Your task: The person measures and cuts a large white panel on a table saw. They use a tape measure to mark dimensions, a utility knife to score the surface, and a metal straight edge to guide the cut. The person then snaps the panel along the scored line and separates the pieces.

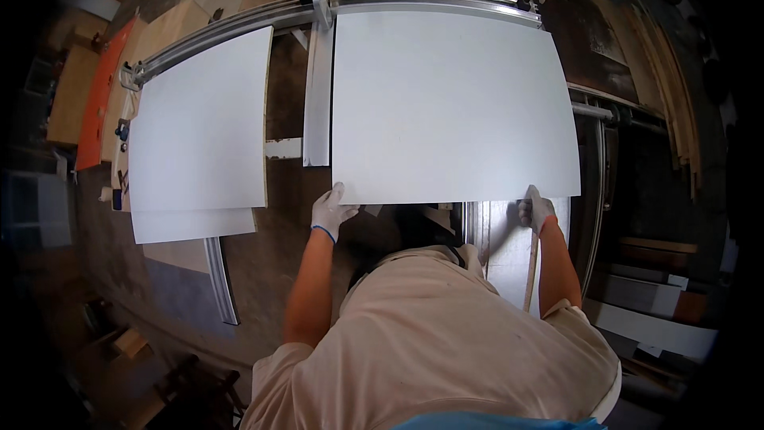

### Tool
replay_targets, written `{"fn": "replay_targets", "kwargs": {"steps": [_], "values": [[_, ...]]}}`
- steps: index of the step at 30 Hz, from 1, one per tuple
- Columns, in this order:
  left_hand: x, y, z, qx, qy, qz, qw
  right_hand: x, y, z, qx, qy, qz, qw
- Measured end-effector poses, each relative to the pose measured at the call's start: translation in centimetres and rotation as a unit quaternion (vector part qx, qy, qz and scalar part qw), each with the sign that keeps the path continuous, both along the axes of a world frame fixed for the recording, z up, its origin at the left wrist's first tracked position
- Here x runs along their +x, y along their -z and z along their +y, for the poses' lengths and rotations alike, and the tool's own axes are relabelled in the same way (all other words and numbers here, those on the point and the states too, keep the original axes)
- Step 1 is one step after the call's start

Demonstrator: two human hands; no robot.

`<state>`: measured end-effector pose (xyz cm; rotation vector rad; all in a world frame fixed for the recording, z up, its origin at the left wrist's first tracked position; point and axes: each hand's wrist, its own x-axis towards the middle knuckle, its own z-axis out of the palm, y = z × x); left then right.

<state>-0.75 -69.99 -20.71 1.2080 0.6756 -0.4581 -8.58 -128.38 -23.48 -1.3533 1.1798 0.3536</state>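
A large white panel [454, 103] lies in front of me, its far edge along a metal fence rail [430, 0]. My left hand [330, 213], in a pale work glove with a blue cuff, grips the panel's near left corner, thumb on top. Close to the near right corner, my right hand [536, 209] holds the same edge; its glove has a red cuff. The fingers beneath the board are partly hidden. Left of the panel runs a metal bar [318, 95], and beyond it rest other white boards [199, 127], stacked with their edges offset.
A metal clamp-like stop [321, 1] stands on the rail. Below my right hand is a shiny metal table surface [505, 263]. Long wooden strips [668, 87] lean at the far right, and board offcuts [652, 318] lie lower right. An orange panel [103, 99] stands at the left.
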Motion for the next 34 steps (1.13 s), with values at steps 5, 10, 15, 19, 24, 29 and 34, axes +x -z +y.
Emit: {"fn": "replay_targets", "kwargs": {"steps": [5, 10, 15, 19, 24, 29, 34], "values": [[-0.2, 0.3, 0.3, -0.017, -0.012, -0.001, 1.000, 0.0, 0.0, 0.3, 0.015, 0.015, -0.011, 1.000], [-0.1, 0.3, 0.6, -0.025, -0.013, -0.005, 1.000, 0.3, 0.0, 0.7, -0.003, 0.008, 0.003, 1.000], [-0.2, 0.2, 1.1, -0.018, -0.032, 0.002, 0.999, 0.6, 0.0, 1.1, -0.010, -0.002, 0.002, 1.000], [-0.3, 0.6, 1.8, -0.026, -0.031, -0.001, 0.999, 0.7, -0.3, 1.9, -0.030, -0.004, 0.010, 0.999], [0.2, 0.1, 1.0, -0.015, -0.016, -0.001, 1.000, -0.3, -0.5, 2.3, -0.029, 0.003, -0.004, 1.000], [0.8, 0.0, 2.5, 0.099, 0.022, 0.035, 0.994, 0.9, -2.5, 2.7, -0.028, -0.014, -0.012, 0.999], [6.6, 2.9, 5.7, 0.447, 0.044, -0.182, 0.875, 0.1, -3.4, 2.1, -0.060, -0.090, 0.027, 0.994]]}}
